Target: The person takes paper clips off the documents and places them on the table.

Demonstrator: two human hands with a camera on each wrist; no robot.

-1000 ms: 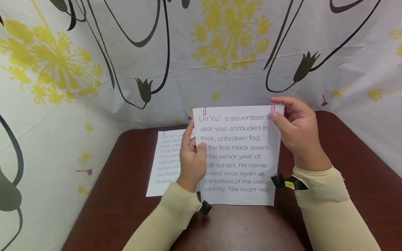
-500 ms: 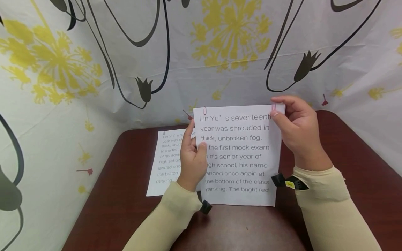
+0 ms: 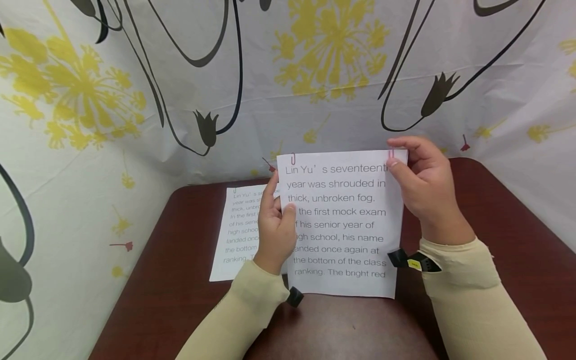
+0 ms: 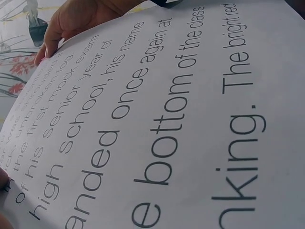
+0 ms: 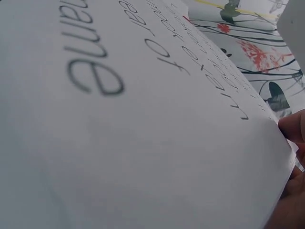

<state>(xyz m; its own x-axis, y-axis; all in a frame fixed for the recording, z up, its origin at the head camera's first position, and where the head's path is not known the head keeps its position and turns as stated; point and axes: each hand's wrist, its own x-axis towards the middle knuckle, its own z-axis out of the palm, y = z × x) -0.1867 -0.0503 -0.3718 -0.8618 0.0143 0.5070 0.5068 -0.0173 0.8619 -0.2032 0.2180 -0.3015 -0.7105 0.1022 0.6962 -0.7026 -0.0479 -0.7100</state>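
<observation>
A printed sheet of paper [image 3: 342, 225] is held up above the table in the head view, its text facing me. My left hand [image 3: 275, 230] grips its left edge, thumb in front and fingers behind. At the top right corner my right hand [image 3: 427, 185] pinches the sheet together with a pink paper clip [image 3: 391, 154], the thumb over the clip's lower end. A red paper clip [image 3: 293, 159] sits on the top left of the sheet. In the right wrist view the sheet bends slightly near the thumb [image 5: 291, 128].
Another printed sheet [image 3: 238, 235] lies on the dark red-brown table [image 3: 180, 260] at the left, partly behind my left hand, with a clip [image 3: 234, 190] at its top left. A patterned cloth [image 3: 270, 75] hangs behind the table.
Almost nothing moves. The bottom edge of the held sheet shifts very slightly downward; both hands keep their hold in the same places.
</observation>
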